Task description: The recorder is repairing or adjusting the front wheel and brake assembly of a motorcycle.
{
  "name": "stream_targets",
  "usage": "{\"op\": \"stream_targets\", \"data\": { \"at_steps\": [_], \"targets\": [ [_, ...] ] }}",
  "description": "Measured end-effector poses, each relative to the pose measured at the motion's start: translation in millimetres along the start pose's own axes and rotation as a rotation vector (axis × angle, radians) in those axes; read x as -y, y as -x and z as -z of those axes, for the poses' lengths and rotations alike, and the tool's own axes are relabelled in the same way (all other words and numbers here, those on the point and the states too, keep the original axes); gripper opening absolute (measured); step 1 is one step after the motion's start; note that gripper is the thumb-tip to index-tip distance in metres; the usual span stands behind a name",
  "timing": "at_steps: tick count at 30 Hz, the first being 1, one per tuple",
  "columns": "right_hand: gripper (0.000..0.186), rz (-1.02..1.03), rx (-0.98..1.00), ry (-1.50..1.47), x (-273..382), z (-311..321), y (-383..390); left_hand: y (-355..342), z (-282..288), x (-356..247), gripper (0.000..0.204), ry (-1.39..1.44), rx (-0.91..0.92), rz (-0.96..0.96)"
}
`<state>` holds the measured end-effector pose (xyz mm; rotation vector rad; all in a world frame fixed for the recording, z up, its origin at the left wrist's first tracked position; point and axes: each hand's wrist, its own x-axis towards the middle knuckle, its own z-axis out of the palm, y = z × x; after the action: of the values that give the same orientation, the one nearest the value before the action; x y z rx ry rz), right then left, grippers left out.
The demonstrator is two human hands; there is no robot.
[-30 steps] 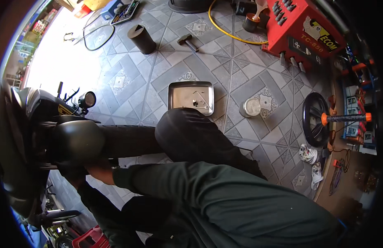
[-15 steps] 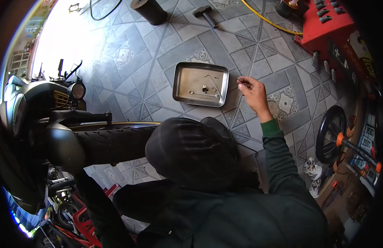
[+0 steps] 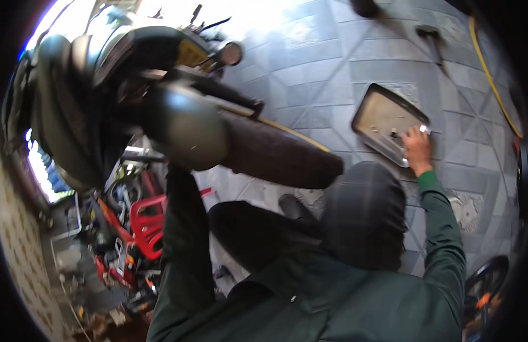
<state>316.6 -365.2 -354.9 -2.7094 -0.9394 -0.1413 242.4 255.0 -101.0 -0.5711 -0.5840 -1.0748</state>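
A shallow metal tray [image 3: 389,94] lies on the tiled floor at the right, with small metal parts [image 3: 394,133] inside. My right hand [image 3: 418,149] reaches over its right end, fingers bent down and drawn together. Blur and the hand itself hide what the fingertips have in them. My left arm stretches forward to the motorcycle's front fender [image 3: 189,128]. The left hand is out of sight behind that fender, beside the motorcycle's front tyre [image 3: 275,151].
Beyond the tray a hammer [image 3: 432,44] lies on the floor, with a yellow hose [image 3: 487,68] to its right. A red plastic chair [image 3: 145,219] stands at the left among tools and parts. A black steering wheel [image 3: 489,271] is at the lower right.
My right hand has gone from beside the tray to over its right end. The view has swung left, so the tray and tyre appear farther right; more of the motorcycle shows.
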Motion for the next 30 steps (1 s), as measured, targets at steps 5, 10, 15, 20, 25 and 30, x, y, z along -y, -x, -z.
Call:
{"op": "stream_targets", "data": {
  "at_steps": [5, 10, 15, 20, 25, 30],
  "targets": [
    [0.004, -0.017, 0.026, 0.003, 0.8, -1.2, -3.3, -0.6, -51.8, 35.6, 0.049, -0.486, -0.370, -0.125],
    [0.005, -0.256, -0.075, -0.270, 29.2, 24.9, -15.8, 5.9, -72.2, 59.1, 0.038, -1.329, -0.851, -0.478],
    [0.004, -0.614, -0.437, -1.072, 58.0, 160.0, -26.1, 11.7, -77.7, 67.9, 0.029, -2.043, -1.489, -0.997],
    [0.013, -0.136, -0.577, -1.135, 159.2, 308.9, -33.4, 18.9, -80.6, 59.0, 0.037, -3.408, -2.162, 0.595],
    [0.020, 0.235, -0.103, -1.343, 301.5, 313.4, -54.7, -4.3, -81.5, 77.5, 0.029, -3.885, -1.791, 0.261],
    [0.013, 0.177, -0.147, -1.081, 397.9, 241.4, -141.3, -3.5, -67.2, 56.0, 0.042, -2.402, -1.351, -0.875]
  ]
}}
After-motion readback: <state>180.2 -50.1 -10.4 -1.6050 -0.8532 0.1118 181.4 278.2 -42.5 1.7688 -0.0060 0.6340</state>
